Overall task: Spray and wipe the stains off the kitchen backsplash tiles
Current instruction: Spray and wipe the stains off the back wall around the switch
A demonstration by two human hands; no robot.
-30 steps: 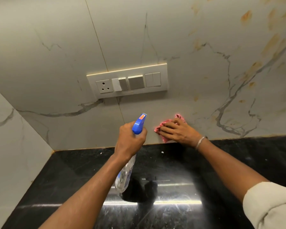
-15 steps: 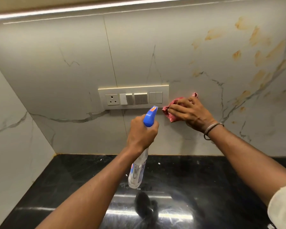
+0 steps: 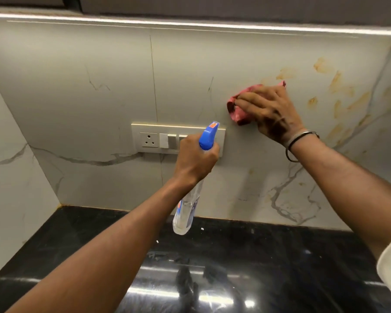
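Above the black desk (image 3: 77,240), in the head view, the right hand (image 3: 269,111) presses a crumpled red cloth (image 3: 237,111) flat against the backsplash tiles (image 3: 99,86), fingers (image 3: 246,105) spread over it, up and right of the switch plate (image 3: 149,138). The left hand (image 3: 194,161) is wrapped tight around the neck of a spray bottle (image 3: 185,213), its blue nozzle (image 3: 209,136) aimed at the wall in front of the switch plate's right end. Orange-brown stains (image 3: 339,93) lie thick just right of the cloth, toward the wall's right edge, with fainter marks lower down near the desk's back edge. The tiles left of the cloth look clean. Judging by this, most of the stained patch is not yet wiped.
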